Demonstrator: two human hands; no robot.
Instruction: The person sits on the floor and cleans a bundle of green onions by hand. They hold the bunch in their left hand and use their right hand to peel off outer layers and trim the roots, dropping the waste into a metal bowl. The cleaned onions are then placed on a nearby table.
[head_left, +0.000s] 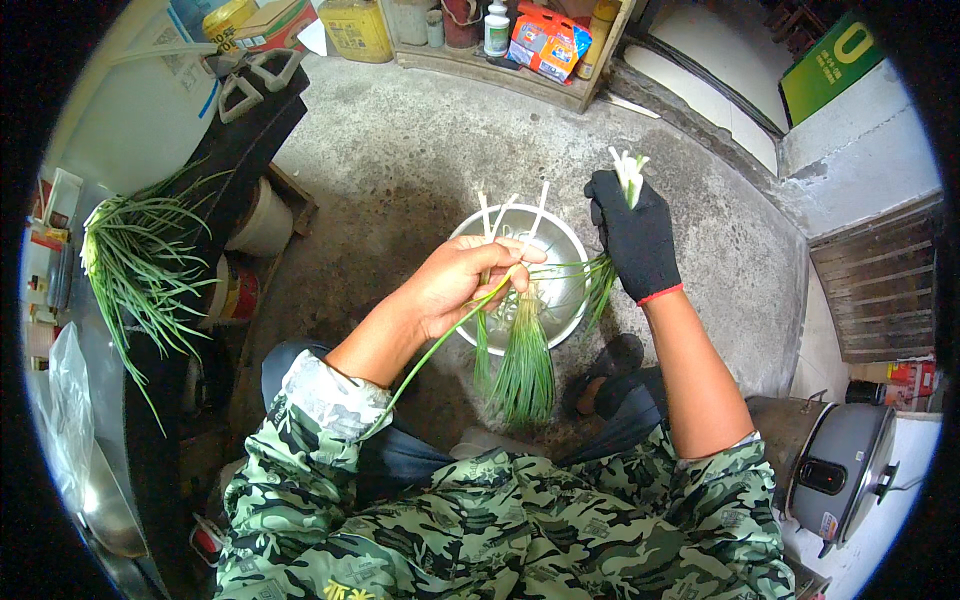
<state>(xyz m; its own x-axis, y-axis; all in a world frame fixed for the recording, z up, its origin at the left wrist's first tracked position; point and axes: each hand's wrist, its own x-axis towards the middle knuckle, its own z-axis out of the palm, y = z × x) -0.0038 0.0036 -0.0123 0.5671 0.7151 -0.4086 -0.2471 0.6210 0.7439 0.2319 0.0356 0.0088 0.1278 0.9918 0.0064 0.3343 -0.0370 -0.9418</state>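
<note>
My bare left hand pinches a few scallion stalks, their white ends pointing away from me. One long green leaf trails from it back over my sleeve. In a black glove with a red cuff, my right hand is closed round a scallion bunch. White ends stick out above that fist, and green leaves hang out below it. Under my hands stands a round metal basin with pale scraps inside. More scallions lie across its near rim, roots inward, partly hidden by my left hand.
On the dark counter at left lies another scallion bunch, leaves drooping over the edge. White buckets stand beneath. A wooden shelf with bottles and a yellow jug are at the far side. A grey cooker sits at right.
</note>
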